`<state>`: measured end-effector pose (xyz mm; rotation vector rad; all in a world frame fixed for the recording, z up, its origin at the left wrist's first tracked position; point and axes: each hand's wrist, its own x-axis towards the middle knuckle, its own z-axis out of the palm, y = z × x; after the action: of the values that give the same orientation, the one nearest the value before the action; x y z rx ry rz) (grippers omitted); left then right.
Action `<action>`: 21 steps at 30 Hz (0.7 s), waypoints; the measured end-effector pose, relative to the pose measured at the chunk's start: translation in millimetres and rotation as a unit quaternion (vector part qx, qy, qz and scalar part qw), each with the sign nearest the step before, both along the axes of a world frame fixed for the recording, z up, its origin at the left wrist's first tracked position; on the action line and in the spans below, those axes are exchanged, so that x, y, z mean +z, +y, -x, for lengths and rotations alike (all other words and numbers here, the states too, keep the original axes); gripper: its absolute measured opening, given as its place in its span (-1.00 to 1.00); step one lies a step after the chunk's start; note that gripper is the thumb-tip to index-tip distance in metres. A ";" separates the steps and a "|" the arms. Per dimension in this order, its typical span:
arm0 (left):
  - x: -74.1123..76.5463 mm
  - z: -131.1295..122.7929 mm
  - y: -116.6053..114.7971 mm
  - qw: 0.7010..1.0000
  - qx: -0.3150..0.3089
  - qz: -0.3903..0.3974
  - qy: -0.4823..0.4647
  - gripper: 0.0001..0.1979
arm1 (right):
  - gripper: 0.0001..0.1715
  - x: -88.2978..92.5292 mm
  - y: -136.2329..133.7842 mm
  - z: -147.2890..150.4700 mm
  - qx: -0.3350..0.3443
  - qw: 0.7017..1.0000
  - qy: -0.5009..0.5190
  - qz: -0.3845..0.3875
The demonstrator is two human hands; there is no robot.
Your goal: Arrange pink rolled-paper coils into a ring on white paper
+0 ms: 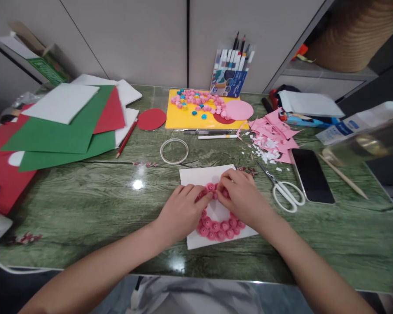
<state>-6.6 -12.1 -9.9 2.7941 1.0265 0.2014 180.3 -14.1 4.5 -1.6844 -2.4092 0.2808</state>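
A ring of rolled pink paper roses (220, 234) lies on a white card (193, 174) in front of me. My left hand (183, 211) reaches the upper left of the ring, its thumb and fingers closed on a pink rose (215, 195). From the right, my right hand (240, 192) pinches at the same spot, fingertips close to the left thumb. Both hands cover parts of the ring's sides. White-handled scissors (286, 195) lie to the right of the card, and a roll of tape (174, 151) lies beyond it.
Several loose pink roses (196, 97) rest on a yellow sheet (175, 120) at the back. Pink paper scraps (277, 131), a phone (312, 175) and a wooden stick (345, 178) are at right. Coloured sheets (59, 135) and a red pencil (127, 138) lie at left.
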 end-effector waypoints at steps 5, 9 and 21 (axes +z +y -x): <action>0.5 0.1 0.7 1.000 0.003 0.006 -0.005 -0.64 | -0.85 0.4 1.0 -6.6 -0.028 0.999 0.039 -0.005; 2.1 -0.3 0.5 1.000 0.001 0.012 0.000 -0.62 | -0.84 0.2 2.7 -15.9 -0.058 0.996 0.071 -0.008; 3.1 -1.9 2.7 1.000 0.004 0.001 0.016 -0.64 | -0.76 -3.0 -2.4 -11.1 -0.015 0.996 0.070 0.055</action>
<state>-4.7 -9.4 -6.7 2.8001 1.0436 0.1575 191.4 -16.5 1.5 -1.6822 -2.3046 0.5166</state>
